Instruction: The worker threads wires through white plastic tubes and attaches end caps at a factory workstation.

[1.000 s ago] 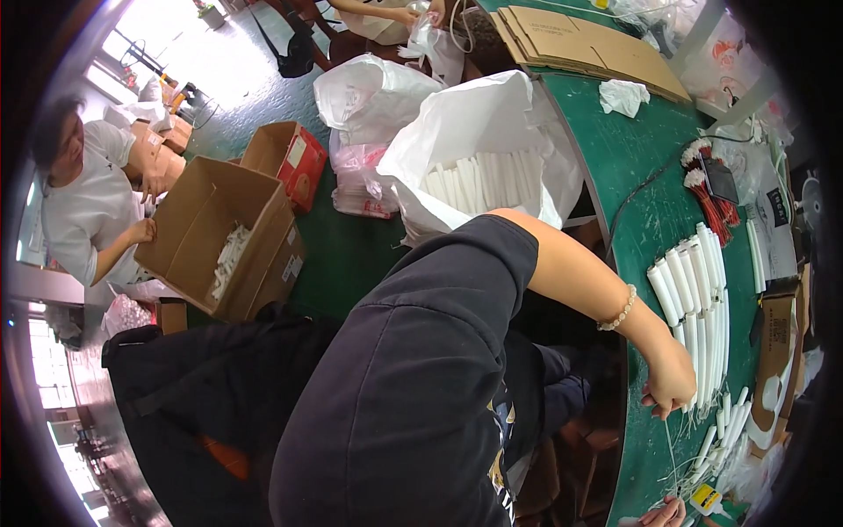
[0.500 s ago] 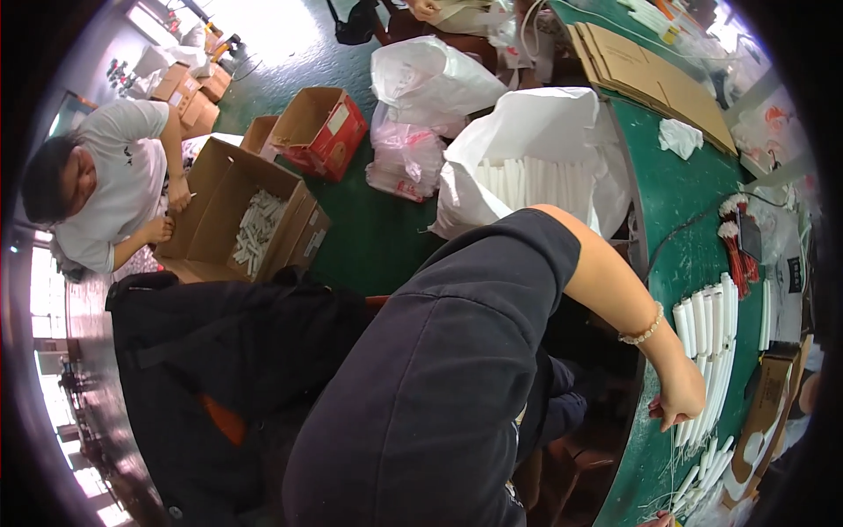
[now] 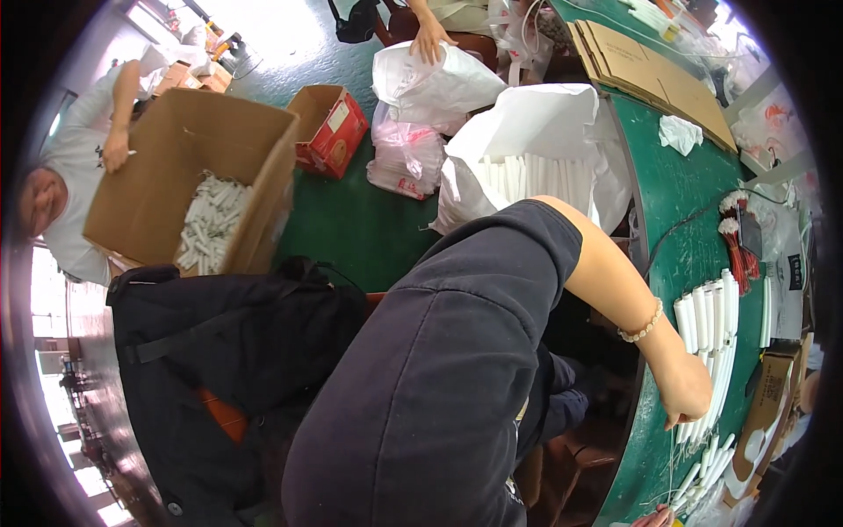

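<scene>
My left arm, in a dark sleeve with a beaded bracelet, reaches over the green table. My left hand (image 3: 688, 393) is closed, its fingertips pinching a thin pale wire (image 3: 673, 452) that runs down toward the lower edge. Beside it lies a bundle of white tubes (image 3: 713, 338) with loose wire ends. Only some fingers of my right hand (image 3: 660, 517) show at the lower edge; they look bent together near the wire, and what they hold is not clear. Close to them are several shorter white tubes (image 3: 702, 479).
A co-worker (image 3: 75, 171) at left grips a large cardboard box (image 3: 140, 176) of short white pieces. Another person's hand (image 3: 428, 37) touches a white bag (image 3: 413, 88). An open white sack (image 3: 457, 189) of tubes stands beside the green table (image 3: 654, 176). Red-wire bundles (image 3: 736, 250) lie farther back.
The co-worker's box has moved left and tipped up, with the co-worker lower behind it. Another person's hand has come onto the white bag. My left hand has shifted slightly right.
</scene>
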Available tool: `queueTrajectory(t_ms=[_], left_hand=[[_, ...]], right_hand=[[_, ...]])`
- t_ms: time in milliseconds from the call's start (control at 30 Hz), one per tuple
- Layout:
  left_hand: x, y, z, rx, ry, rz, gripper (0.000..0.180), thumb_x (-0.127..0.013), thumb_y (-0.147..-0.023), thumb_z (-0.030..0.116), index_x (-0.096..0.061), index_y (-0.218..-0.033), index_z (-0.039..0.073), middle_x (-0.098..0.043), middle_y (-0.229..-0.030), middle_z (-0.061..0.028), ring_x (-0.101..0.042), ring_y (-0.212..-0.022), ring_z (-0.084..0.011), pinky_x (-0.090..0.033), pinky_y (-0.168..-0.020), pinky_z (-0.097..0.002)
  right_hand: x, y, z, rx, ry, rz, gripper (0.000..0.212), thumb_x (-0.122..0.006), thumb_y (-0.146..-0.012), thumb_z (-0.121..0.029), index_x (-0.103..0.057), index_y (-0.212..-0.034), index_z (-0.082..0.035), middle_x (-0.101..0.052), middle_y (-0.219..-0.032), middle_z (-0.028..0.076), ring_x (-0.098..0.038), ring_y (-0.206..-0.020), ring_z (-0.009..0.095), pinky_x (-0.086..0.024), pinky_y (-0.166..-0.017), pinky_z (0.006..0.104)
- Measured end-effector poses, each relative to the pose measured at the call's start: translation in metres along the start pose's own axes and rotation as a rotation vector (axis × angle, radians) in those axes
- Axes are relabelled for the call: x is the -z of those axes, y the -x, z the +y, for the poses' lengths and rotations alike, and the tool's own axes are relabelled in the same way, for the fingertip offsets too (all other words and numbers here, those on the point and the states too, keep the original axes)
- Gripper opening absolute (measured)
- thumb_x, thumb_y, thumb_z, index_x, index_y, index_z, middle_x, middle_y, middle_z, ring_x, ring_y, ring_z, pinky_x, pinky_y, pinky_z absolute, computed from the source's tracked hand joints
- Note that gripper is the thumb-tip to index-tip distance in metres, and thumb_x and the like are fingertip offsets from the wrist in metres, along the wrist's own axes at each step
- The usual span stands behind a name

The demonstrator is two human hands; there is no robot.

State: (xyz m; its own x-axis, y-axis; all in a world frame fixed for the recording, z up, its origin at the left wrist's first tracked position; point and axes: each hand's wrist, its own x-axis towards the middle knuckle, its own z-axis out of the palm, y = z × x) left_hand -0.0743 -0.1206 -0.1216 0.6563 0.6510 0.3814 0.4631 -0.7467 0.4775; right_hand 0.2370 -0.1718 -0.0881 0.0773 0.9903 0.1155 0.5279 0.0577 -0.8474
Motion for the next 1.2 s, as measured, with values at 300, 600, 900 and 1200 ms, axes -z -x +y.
queueTrajectory(t_ms=[300,600,900,1200], left_hand=[[0.001,-0.037,-0.003,0.119,-0.065,-0.004,0.024,-0.062,-0.078,0.031,-0.068,-0.078,0.007,-0.063,-0.07,-0.0165,-0.063,-0.07,-0.0358,-0.049,-0.063,-0.0457],[0.043,-0.15,-0.029,0.1,0.553,-0.326,0.021,-0.061,-0.087,0.018,-0.066,-0.098,0.0,-0.067,-0.075,-0.006,-0.064,-0.068,-0.0118,-0.051,-0.059,-0.0257],[0.015,-0.287,-0.235,0.11,-0.477,0.079,0.02,-0.056,-0.084,0.013,-0.065,-0.102,0.01,-0.063,-0.102,-0.017,-0.06,-0.095,-0.0354,-0.049,-0.08,-0.0414],[-0.014,-0.323,-0.293,0.008,-1.056,-0.097,0.016,-0.052,-0.082,0.01,-0.06,-0.095,0.006,-0.058,-0.097,-0.011,-0.059,-0.092,-0.0292,-0.052,-0.075,-0.0392]], right_hand=[[0.024,-0.026,0.07,-0.164,-0.364,-0.095,0.009,-0.051,-0.094,-0.015,-0.053,-0.093,-0.007,-0.064,-0.088,0.006,-0.028,-0.04,-0.002,-0.019,-0.033,0.0155],[0.031,-0.025,0.074,-0.261,-0.999,-0.012,0.01,-0.056,-0.091,-0.013,-0.05,-0.095,-0.008,-0.061,-0.094,0.008,-0.034,-0.042,0.0,-0.025,-0.033,0.0134],[0.031,-0.036,0.086,-0.352,-1.291,0.063,0.007,-0.049,-0.095,-0.012,-0.049,-0.101,-0.008,-0.062,-0.093,0.01,-0.036,-0.043,0.001,-0.028,-0.031,0.0149],[0.034,-0.031,0.086,-0.34,-1.428,0.002,0.011,-0.048,-0.095,-0.009,-0.041,-0.102,-0.007,-0.061,-0.091,0.012,-0.039,-0.039,0.004,-0.03,-0.03,0.016]])
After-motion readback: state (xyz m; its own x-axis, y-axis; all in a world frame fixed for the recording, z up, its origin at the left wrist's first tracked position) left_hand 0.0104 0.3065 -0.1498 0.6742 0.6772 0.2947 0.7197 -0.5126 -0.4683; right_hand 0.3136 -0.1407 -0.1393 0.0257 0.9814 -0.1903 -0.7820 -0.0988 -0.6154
